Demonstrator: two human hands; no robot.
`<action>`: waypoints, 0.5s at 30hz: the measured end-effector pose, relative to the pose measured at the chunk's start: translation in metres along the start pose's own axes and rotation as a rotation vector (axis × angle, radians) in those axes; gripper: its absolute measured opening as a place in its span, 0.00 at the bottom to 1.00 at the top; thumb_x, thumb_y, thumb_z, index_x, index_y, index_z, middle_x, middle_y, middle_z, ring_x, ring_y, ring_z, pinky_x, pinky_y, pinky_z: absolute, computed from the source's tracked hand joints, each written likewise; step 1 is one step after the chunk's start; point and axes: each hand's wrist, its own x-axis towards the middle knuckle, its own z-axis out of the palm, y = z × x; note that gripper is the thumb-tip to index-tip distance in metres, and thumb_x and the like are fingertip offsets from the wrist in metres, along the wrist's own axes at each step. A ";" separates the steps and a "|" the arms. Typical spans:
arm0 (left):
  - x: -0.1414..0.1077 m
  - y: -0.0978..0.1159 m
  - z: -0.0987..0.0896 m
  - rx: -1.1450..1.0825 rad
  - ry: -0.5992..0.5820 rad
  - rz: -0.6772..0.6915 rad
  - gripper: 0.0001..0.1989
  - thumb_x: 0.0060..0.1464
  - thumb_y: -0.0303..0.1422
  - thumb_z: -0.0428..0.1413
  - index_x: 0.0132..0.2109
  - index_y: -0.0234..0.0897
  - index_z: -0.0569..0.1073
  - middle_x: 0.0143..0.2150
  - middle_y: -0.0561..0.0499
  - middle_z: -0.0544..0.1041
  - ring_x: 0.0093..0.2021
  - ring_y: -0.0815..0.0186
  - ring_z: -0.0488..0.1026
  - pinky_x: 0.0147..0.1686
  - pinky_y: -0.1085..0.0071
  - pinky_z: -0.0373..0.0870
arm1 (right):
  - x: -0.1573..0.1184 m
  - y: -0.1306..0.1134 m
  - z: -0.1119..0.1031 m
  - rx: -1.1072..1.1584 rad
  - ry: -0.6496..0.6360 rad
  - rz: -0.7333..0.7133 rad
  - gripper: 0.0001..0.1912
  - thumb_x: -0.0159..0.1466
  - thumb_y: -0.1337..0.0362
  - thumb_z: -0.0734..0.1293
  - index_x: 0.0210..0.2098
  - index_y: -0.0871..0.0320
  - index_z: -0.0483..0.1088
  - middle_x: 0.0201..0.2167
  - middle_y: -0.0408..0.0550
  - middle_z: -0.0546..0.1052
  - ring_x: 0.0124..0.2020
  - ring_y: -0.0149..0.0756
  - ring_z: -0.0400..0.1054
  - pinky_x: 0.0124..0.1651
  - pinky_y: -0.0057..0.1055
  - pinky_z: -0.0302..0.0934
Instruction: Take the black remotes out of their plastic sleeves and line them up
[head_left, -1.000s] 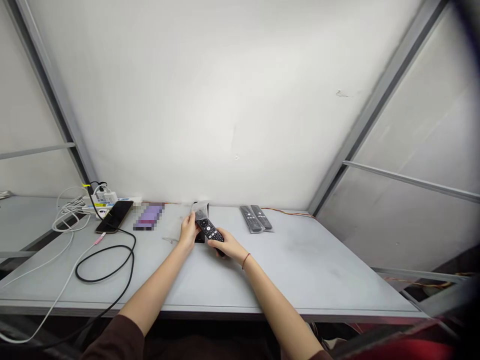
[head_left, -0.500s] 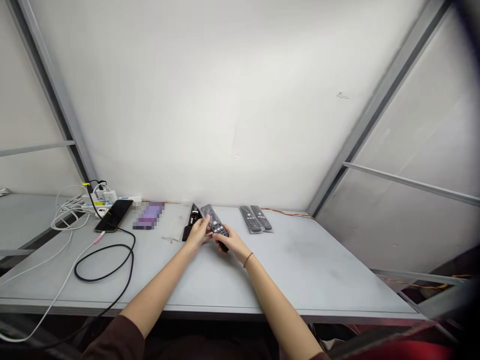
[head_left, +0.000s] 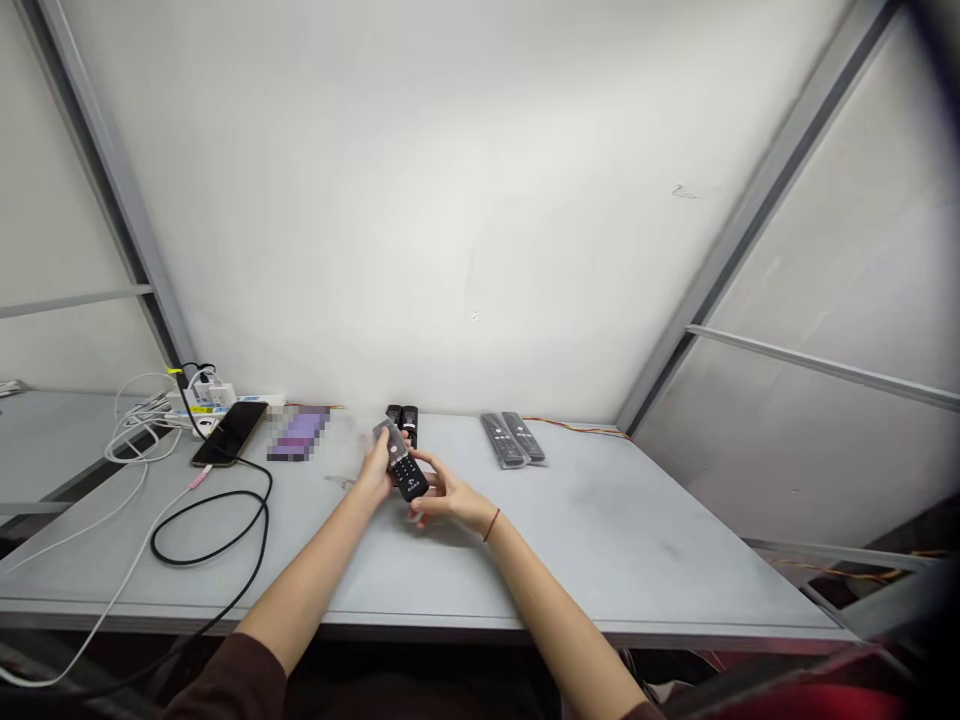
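Note:
A black remote control point(head_left: 409, 478) is tilted over the table, a clear plastic sleeve point(head_left: 391, 437) covering its upper part. My left hand point(head_left: 376, 470) is closed around the sleeved part, thumb on top. At the lower end, my right hand point(head_left: 456, 500) has its thumb and fingers around the bare end of the remote; some fingers are hidden beneath. Just behind my hands lie two black remote-like objects point(head_left: 410, 420), partly covered by the held remote. Two more remotes in clear sleeves, a left one point(head_left: 502, 440) and a right one point(head_left: 523, 437), lie side by side.
A black phone point(head_left: 231, 432) and a blurred purple item point(head_left: 300, 434) lie at the left. Behind them is a power strip point(head_left: 259, 399) with chargers and tangled white cables point(head_left: 142, 425). A black cable point(head_left: 210, 560) loops toward the front edge. A white wall rises behind the table.
The held remote has moved left and toward me, and its lower half now shows bare. My right hand has shifted left with its fingers spread wider. Two black objects behind show more clearly.

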 end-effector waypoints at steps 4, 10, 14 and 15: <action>-0.005 -0.015 0.000 0.185 -0.079 0.020 0.07 0.56 0.34 0.51 0.39 0.35 0.69 0.32 0.49 0.75 0.27 0.69 0.71 0.26 0.74 0.67 | 0.007 0.008 -0.007 -0.177 0.226 -0.084 0.47 0.51 0.64 0.72 0.63 0.45 0.44 0.46 0.49 0.67 0.27 0.26 0.66 0.25 0.26 0.64; -0.008 -0.016 0.002 0.252 -0.168 -0.002 0.13 0.54 0.40 0.53 0.39 0.35 0.70 0.32 0.49 0.75 0.30 0.67 0.72 0.28 0.74 0.68 | 0.011 0.011 -0.008 -0.278 0.246 -0.171 0.33 0.52 0.62 0.71 0.56 0.51 0.62 0.54 0.53 0.64 0.34 0.30 0.66 0.29 0.28 0.67; -0.004 -0.002 0.002 0.122 -0.149 -0.120 0.25 0.57 0.49 0.43 0.39 0.31 0.72 0.31 0.45 0.75 0.32 0.64 0.73 0.32 0.69 0.71 | 0.006 0.004 -0.004 -0.291 0.188 -0.169 0.30 0.50 0.61 0.73 0.52 0.53 0.66 0.48 0.50 0.70 0.38 0.33 0.66 0.36 0.32 0.67; -0.002 0.002 0.001 0.079 -0.134 -0.124 0.25 0.59 0.49 0.41 0.39 0.31 0.71 0.31 0.44 0.75 0.32 0.64 0.73 0.33 0.69 0.71 | 0.005 0.002 -0.004 -0.294 0.151 -0.159 0.29 0.50 0.62 0.73 0.51 0.53 0.67 0.45 0.49 0.71 0.38 0.34 0.66 0.37 0.32 0.66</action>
